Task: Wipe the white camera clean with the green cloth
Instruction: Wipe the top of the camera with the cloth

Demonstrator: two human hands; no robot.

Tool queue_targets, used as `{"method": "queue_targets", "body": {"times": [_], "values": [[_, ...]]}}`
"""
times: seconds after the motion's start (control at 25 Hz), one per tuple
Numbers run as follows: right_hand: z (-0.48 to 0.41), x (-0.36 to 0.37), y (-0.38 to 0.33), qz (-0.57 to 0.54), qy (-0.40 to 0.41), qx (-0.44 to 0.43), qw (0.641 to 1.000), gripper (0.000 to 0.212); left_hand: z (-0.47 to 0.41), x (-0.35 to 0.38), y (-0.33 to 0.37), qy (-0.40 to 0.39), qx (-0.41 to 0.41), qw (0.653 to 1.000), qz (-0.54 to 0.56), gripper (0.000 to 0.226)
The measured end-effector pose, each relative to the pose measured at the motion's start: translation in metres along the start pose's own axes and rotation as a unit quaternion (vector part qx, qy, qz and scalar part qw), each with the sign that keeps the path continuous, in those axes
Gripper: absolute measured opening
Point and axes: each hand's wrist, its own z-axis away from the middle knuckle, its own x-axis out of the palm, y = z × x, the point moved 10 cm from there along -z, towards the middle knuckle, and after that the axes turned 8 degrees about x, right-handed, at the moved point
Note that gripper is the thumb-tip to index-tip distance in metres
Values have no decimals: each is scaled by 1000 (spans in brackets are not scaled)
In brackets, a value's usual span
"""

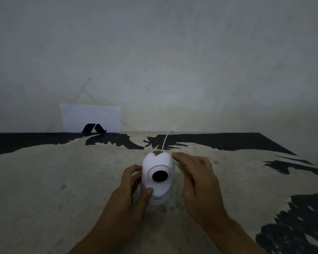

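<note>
- Left hand (134,186) curls around the white camera (157,178), thumb pressing its front.
- Right hand (196,178) hovers half-open just beside the camera; whether it grips anything is unclear.

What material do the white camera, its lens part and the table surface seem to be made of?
White camera: probably smooth moulded plastic, with an even rounded shell and a soft sheen; a grey smudge sits on its top. Lens part: glossy black, plastic or glass, I cannot tell which. Table: a hard dark surface with a worn pale coating, matte and rough; the material beneath is unclear.
</note>
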Motion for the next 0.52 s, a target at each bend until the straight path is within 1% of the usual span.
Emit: {"method": "queue_targets", "body": {"times": [0.04, 0.12, 0.16, 0.2, 0.28, 0.36, 0.4, 0.52], "values": [[2, -1, -8, -12, 4, -21, 1000, 33, 0, 0, 1, 1, 2, 1000, -1, 48], [4, 2, -20, -20, -6, -59, 998, 36, -1, -1, 0, 3, 2, 1000, -6, 51], [2, 4, -20, -21, -10, -61, 998, 37, -1, 0, 0, 3, 1, 1000, -7, 51], [-1, 6, -15, -25, -12, -43, 999, 36, -1, 0, 0, 3, 2, 1000, -7, 51], [-4, 12, 4, -32, -20, 27, 999, 31, -1, -1, 0, 8, 3, 1000, -5, 51], [-3, 19, 21, -23, -50, 75, 996, 33, 0, -1, 0, 10, 4, 1000, -5, 50], [-2, 19, 23, -20, -51, 76, 996, 34, 0, -1, 0, 8, 4, 1000, -6, 50], [-1, 6, 9, -44, 1, 29, 999, 30, -1, -1, -1, 10, 8, 1000, -5, 49]]}}
